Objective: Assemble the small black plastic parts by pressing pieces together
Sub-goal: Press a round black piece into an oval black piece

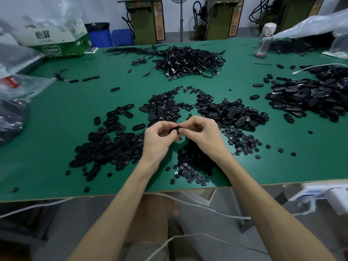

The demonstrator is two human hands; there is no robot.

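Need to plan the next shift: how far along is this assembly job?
Done: possibly the oval pile at right, though I cannot confirm. In hand: left hand and right hand pinch one black part together. Left: many loose discs and oval shells on the green table.

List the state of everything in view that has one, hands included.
left hand: pinching the small black part
right hand: pinching the same part from the other side
small black part: held between both hands, above the table
loose parts: lying in heaps on the table
cable pile: loose heap, untouched
bottle: upright, cap on
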